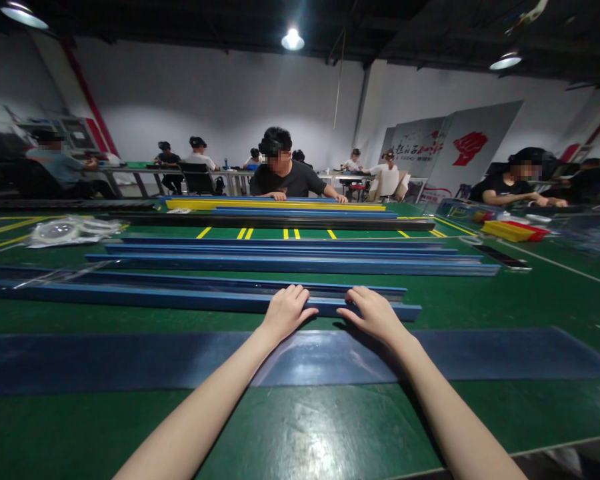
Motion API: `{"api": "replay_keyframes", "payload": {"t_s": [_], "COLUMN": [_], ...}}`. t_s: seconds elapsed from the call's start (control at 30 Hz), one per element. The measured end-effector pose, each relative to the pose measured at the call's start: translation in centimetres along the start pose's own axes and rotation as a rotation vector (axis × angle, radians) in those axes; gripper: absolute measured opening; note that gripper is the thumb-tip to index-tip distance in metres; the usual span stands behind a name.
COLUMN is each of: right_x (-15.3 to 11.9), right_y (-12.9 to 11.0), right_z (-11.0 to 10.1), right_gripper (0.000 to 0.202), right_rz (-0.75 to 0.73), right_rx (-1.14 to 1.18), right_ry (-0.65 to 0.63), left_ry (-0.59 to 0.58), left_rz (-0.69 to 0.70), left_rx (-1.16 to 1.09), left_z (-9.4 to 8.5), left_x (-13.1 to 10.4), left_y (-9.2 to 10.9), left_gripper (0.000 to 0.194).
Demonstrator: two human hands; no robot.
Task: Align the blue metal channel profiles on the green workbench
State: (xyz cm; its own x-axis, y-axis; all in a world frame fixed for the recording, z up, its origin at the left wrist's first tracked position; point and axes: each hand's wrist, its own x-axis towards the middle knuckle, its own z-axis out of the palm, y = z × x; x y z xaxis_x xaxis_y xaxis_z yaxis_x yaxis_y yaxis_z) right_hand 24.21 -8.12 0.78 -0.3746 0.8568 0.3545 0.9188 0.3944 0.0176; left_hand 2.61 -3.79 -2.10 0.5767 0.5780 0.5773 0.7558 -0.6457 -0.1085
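Observation:
A long blue channel strip (145, 291) lies across the green table, its right end just past my right hand. My left hand (289, 311) rests over this strip, fingers on its far part and thumb pointing right along the near edge. To the right, my right hand (373, 313) lies on the same strip, fingers bent over it and thumb pointing left. A short gap separates the two hands. Nearer to me, a flat translucent bluish sheet (320, 357) stretches under both forearms.
More blue strips (290, 262) lie beyond, then a dark strip (280, 221) and a yellow strip (280, 205) at which a person (285, 170) sits. A plastic-wrapped item (63, 230) is left; a phone (503, 257) and yellow tray (507, 231) are right.

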Motion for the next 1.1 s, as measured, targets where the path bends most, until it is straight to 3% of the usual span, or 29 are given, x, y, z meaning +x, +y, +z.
{"api": "replay_keyframes", "payload": {"t_s": [0.23, 0.63, 0.8, 1.1], "right_x": [1.2, 1.4, 0.4, -1.4], "right_y": [-1.5, -1.0, 0.5, 3.2], "right_z": [1.3, 0.0, -0.9, -1.1], "right_gripper": [0.017, 0.013, 0.012, 0.012], "right_rz": [-0.008, 0.002, 0.072, 0.16], "right_rx": [-0.018, -0.006, -0.005, -0.029], "right_ry": [0.048, -0.032, -0.064, -0.038], "left_ry": [0.008, 0.041, 0.034, 0.034], "left_rz": [0.008, 0.039, 0.124, 0.041], "left_rx": [0.011, 0.001, 0.018, 0.078], "left_z": [0.0, -0.1, -0.4, 0.0], "left_x": [0.0, 0.0, 0.0, 0.0], "left_y": [0.1, 0.1, 0.2, 0.2], "left_gripper": [0.029, 0.026, 0.026, 0.029]}}
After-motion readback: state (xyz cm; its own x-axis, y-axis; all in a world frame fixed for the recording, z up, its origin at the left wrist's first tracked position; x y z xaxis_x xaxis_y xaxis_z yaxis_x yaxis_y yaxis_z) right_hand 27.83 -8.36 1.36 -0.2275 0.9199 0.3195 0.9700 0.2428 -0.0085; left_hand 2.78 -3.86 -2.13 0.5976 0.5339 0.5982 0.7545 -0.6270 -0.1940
